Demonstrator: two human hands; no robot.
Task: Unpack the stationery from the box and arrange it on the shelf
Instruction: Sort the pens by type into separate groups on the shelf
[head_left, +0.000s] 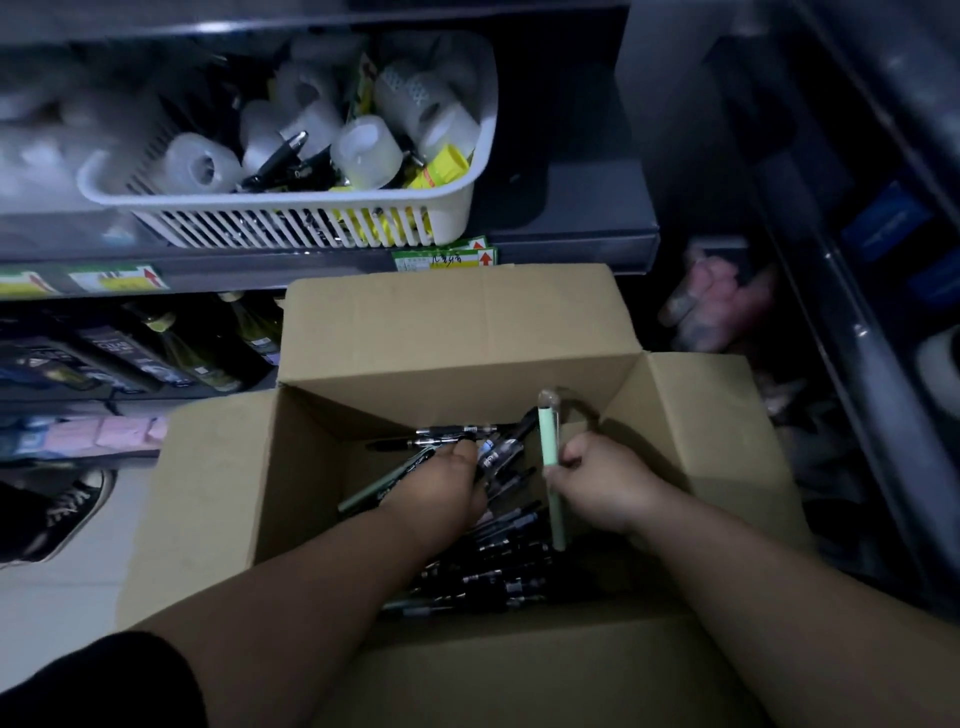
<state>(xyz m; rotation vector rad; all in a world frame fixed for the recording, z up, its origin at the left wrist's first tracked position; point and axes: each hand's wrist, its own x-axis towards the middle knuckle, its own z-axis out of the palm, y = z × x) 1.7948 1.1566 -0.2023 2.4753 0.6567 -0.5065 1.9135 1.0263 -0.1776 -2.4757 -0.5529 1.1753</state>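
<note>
An open cardboard box (441, 322) fills the centre and lower part of the frame, its flaps folded outward. At its bottom lies a loose heap of black pens (498, 571), most of them towards the near right corner.

Both forearms reach in from the bottom edge. The right hand (602, 488), at the right of the box's opening, has its fingers curled round a pale green pen (549, 447) at about mid-length. It holds the pen nearly upright, with the clear cap end at the top, above the heap. The left hand (441, 483) is down among the pens at the centre of the box, back of the hand towards the camera. Its fingers are tucked out of sight, so whether it grips any pens cannot be told (several dark barrels stick out just beside and beyond it).

Above the box, across the upper part of the frame, runs a dark shelf (571, 244) with price labels (447, 258) along its front edge. On it, upper left of centre, stands a white slotted basket (467, 208) holding rolls of clear tape (197, 166), some black pens and yellow items (441, 166). Below that shelf, at the left, dark bottles (208, 353) stand in a row, with pink packs (124, 431) lower still. A dark shoe (67, 514) rests on the pale floor at the left edge, and a black sleeve (104, 686) shows in the lower left corner.
</note>
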